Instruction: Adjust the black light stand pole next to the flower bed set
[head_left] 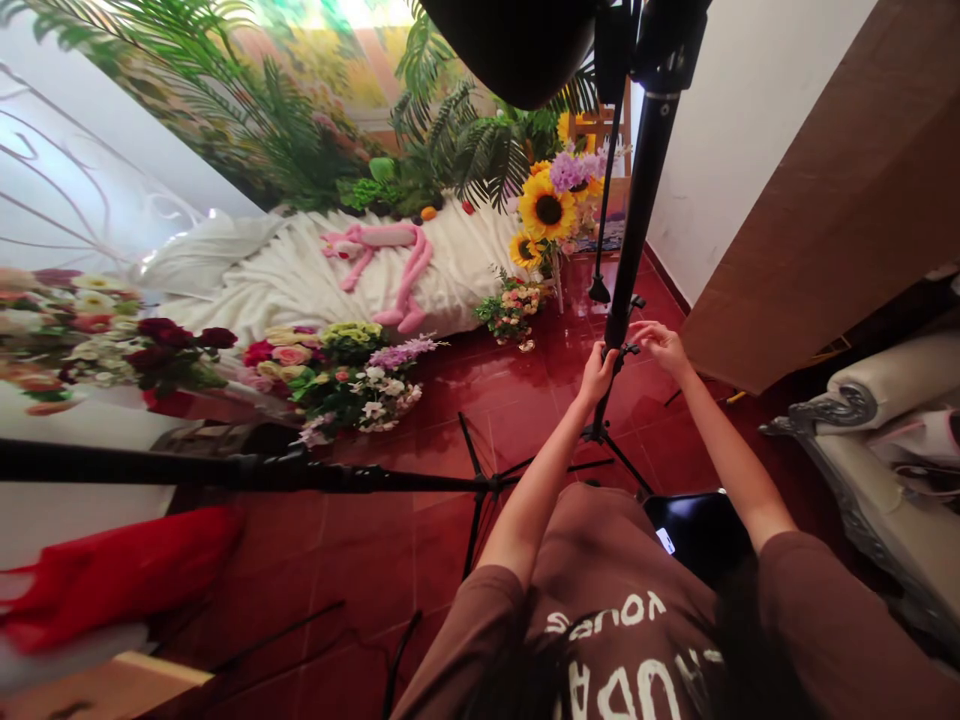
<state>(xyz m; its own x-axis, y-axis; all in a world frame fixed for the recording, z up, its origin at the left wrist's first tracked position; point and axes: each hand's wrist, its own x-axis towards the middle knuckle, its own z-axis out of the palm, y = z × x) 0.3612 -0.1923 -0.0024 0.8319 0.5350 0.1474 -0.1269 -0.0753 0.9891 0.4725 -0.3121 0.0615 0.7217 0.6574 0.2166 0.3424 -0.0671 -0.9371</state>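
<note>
Black light stand pole (634, 230), right of centre frame, runs from a dark round lamp head (517, 40) at top centre down to its tripod legs (600, 440) on the red tiled floor (450, 400). Both hands are on the pole at mid height, where a small clamp knob (628, 350) sticks out: left hand (598, 372) wrapped against the pole's left side, fingers closed on it; right hand (660, 342) just right of the pole, fingers curled narrow at the knob, pinch or only touch, cannot tell. Step in hand looks like adjusting the stand's height lock, left steadying, right on the knob. Next move would call for a firm hold on the pole with the left so the upper section does not slip while the right turns the knob. A second black stand (225, 470) crosses the left of frame horizontally, its tripod near lower centre. Upper centre: white draped bed (300, 280) with a pink plush toy (382, 260), sunflowers (546, 210) beside the pole, mixed flower bunches (337, 375) centre left. Ornate cream sofa (885, 440) at right edge, red cloth (112, 575) lower left.
</note>
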